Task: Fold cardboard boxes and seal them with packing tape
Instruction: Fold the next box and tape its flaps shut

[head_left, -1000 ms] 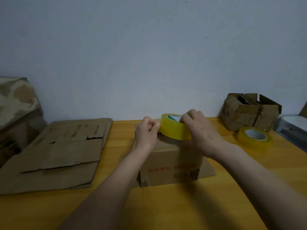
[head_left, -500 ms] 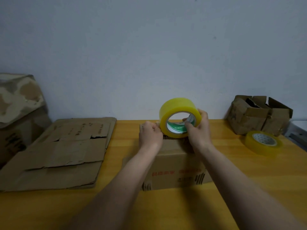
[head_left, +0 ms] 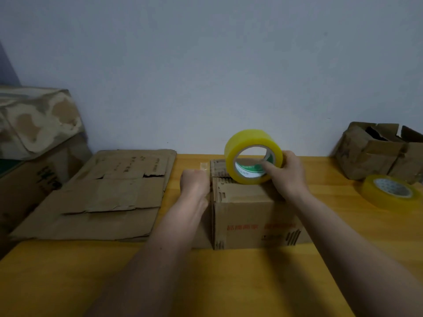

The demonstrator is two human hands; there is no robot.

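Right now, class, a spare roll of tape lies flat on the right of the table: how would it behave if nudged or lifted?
The spare roll lies on its flat side, so a nudge would probably slide it on the table, not roll it. Stood on edge, it would likely roll. Thickly wound, it probably stays stiff when lifted.

Your tape roll (head_left: 253,164) at centre: translucent yellow, green-and-white core. Box (head_left: 251,216) beneath: brown, red lettering, black stripes. Table (head_left: 68,277): orange-yellow. Wall (head_left: 206,65): pale grey-blue.
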